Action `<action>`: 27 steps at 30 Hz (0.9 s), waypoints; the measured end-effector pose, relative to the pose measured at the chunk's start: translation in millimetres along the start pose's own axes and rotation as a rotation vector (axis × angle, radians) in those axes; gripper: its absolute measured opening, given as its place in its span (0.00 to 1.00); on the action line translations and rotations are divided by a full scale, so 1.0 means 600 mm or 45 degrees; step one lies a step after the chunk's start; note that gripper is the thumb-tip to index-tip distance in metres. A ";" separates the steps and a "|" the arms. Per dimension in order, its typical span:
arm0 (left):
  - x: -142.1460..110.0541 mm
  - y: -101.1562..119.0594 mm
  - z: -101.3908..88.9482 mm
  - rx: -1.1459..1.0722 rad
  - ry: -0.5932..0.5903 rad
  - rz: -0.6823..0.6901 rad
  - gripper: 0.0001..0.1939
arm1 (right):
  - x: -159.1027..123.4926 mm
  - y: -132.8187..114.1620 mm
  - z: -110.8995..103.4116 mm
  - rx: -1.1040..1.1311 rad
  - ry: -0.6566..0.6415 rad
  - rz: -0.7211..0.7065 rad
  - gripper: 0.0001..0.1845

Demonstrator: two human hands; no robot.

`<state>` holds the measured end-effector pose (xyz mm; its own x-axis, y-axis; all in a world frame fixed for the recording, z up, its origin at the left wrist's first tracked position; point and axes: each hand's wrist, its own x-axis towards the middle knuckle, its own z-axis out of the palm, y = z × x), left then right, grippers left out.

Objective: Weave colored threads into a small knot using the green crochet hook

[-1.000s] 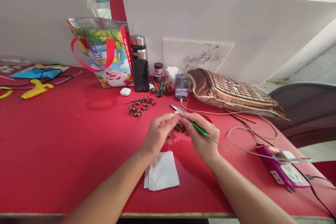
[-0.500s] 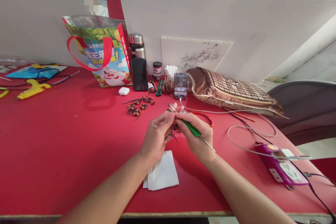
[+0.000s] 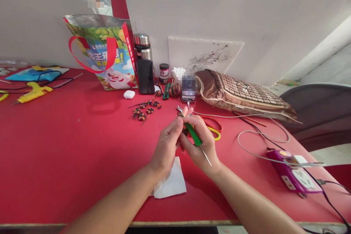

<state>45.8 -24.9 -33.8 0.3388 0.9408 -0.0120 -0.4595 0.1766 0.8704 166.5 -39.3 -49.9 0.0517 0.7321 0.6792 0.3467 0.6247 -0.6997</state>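
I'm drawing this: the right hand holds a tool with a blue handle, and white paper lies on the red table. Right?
Not blue: the head view shows a green handle on the tool in the right hand. The white paper does lie on the red table.

A colourful shopping bag (image 3: 120,64) stands on the red surface (image 3: 95,161), a steel flask (image 3: 142,46) just beside it and a black phone (image 3: 146,76) upright before the flask. A small white case (image 3: 129,94) lies nearby. A yellow glue gun (image 3: 34,93) rests far left; at right, a purple power strip (image 3: 287,172) lies nearer than a brown patterned cushion (image 3: 252,95).
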 end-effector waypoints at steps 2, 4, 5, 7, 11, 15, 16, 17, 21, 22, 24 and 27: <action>0.000 -0.002 -0.002 0.014 0.003 0.012 0.31 | 0.001 -0.002 -0.001 -0.021 0.014 -0.045 0.20; -0.001 -0.003 -0.002 0.031 0.015 0.024 0.29 | 0.003 -0.005 -0.003 -0.028 0.021 -0.049 0.19; -0.001 -0.003 -0.003 0.043 0.021 0.034 0.28 | 0.004 -0.006 -0.004 -0.030 0.026 -0.045 0.18; 0.000 -0.004 -0.004 0.064 0.017 0.059 0.27 | 0.005 -0.009 -0.006 -0.038 0.035 -0.030 0.16; 0.007 -0.002 -0.009 0.069 -0.007 0.097 0.23 | 0.010 -0.012 -0.012 -0.071 0.029 -0.018 0.14; 0.018 0.018 -0.015 0.067 0.067 0.091 0.17 | 0.013 -0.012 -0.013 -0.086 -0.046 -0.082 0.20; 0.021 0.025 -0.016 0.031 0.084 0.081 0.16 | 0.013 -0.012 -0.013 -0.083 -0.065 -0.110 0.22; 0.023 0.031 -0.018 -0.001 0.101 0.060 0.16 | 0.013 -0.012 -0.012 -0.080 -0.078 -0.135 0.23; 0.028 0.048 -0.021 -0.059 0.089 -0.105 0.14 | 0.010 -0.009 -0.010 -0.079 -0.130 -0.165 0.27; 0.029 0.049 -0.022 -0.080 0.088 -0.131 0.14 | 0.009 -0.007 -0.010 -0.088 -0.148 -0.167 0.27; 0.029 0.050 -0.021 -0.113 0.099 -0.158 0.14 | 0.007 -0.002 -0.011 -0.116 -0.186 -0.179 0.28; 0.029 0.050 -0.018 -0.135 0.167 -0.191 0.14 | 0.006 0.004 -0.013 -0.145 -0.209 -0.188 0.28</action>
<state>29.1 -0.2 -12.9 0.3033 0.9301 -0.2074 -0.4978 0.3402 0.7978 174.5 -37.4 -47.6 -0.1569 0.6750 0.7209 0.4433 0.7005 -0.5593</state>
